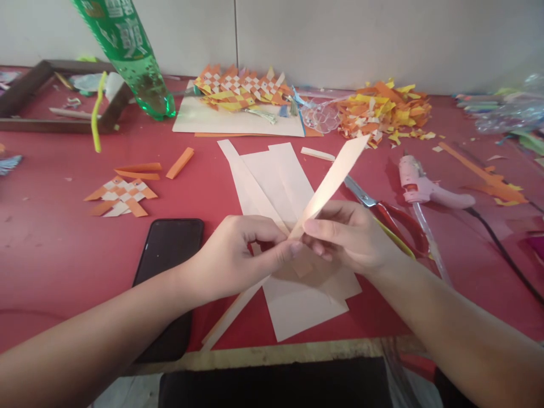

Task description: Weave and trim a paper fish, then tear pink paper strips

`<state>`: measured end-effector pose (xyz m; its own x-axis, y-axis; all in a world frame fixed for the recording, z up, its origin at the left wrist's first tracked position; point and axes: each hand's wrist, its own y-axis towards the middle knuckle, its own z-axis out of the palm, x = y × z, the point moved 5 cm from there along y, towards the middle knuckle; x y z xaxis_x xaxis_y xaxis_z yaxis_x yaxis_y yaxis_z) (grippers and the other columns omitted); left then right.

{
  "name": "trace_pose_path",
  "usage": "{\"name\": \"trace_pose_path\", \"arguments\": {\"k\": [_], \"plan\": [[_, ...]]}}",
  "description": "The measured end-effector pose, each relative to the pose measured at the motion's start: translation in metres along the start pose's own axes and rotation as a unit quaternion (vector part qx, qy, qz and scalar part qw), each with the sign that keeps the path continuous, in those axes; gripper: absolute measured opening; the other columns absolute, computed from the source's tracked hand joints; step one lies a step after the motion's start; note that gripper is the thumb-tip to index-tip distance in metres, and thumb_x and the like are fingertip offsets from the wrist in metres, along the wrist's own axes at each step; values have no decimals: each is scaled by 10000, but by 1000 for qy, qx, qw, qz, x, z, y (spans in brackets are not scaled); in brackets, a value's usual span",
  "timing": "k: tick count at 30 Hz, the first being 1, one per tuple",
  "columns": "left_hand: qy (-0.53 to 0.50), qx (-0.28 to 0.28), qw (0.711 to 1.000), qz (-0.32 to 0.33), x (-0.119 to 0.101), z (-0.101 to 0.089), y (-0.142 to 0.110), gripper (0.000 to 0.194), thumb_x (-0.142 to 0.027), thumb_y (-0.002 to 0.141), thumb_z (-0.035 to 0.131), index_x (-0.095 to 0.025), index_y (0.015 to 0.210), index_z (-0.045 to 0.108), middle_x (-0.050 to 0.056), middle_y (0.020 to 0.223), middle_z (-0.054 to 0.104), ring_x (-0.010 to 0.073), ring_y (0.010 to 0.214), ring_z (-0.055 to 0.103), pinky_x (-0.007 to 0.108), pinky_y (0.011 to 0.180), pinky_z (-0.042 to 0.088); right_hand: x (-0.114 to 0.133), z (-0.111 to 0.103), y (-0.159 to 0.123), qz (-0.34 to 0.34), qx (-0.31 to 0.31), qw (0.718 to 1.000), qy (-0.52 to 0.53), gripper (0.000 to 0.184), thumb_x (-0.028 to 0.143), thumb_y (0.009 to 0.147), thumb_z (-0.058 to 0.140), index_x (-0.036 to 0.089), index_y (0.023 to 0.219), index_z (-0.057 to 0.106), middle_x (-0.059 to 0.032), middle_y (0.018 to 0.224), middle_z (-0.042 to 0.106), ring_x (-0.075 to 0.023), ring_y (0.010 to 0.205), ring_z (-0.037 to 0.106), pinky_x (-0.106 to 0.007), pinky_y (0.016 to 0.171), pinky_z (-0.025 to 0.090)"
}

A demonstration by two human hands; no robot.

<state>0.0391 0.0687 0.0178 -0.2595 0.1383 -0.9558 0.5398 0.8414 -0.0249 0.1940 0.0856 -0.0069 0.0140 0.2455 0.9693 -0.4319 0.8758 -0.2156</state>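
My left hand and my right hand meet above the red table, both pinching one long cream paper strip. The strip rises up and to the right from my fingertips, and its lower end runs down-left toward the table's front edge. Under my hands lie several cream paper sheets, overlapping each other.
A black phone lies left of my left hand. Red-handled scissors and a pink glue gun with its cord lie to the right. A woven orange fish, orange strips, a green bottle, woven pieces and paper scraps sit farther back.
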Motion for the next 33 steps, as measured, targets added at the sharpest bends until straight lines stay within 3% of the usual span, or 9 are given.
{"name": "trace_pose_path", "arguments": {"k": [20, 28, 33], "plan": [[-26, 15, 999, -20, 3, 1, 0, 323, -312, 915, 581, -142, 641, 595, -19, 648, 534, 88, 610, 461, 224, 553, 368, 8, -8, 4, -2, -65, 997, 30, 301, 363, 700, 817, 175, 591, 608, 34, 527, 552, -45, 401, 451, -170, 310, 267], [-3, -12, 999, -47, 5, 0, 0, 287, -362, 895, 605, -138, 725, 666, -3, 678, 579, 99, 629, 484, 214, 541, 375, 4, 0, 1, -3, -9, 1000, -9, 299, 389, 762, 771, 169, 624, 623, 50, 485, 530, -48, 411, 450, -184, 366, 318], [-9, -7, 1000, -25, 2, -1, 1, 292, -348, 918, 581, -139, 731, 664, 3, 701, 599, 101, 645, 504, 211, 552, 387, 4, 1, 0, -13, -19, 1000, -8, 234, 382, 785, 756, 186, 685, 678, 37, 510, 553, -62, 428, 468, -203, 374, 315]]}}
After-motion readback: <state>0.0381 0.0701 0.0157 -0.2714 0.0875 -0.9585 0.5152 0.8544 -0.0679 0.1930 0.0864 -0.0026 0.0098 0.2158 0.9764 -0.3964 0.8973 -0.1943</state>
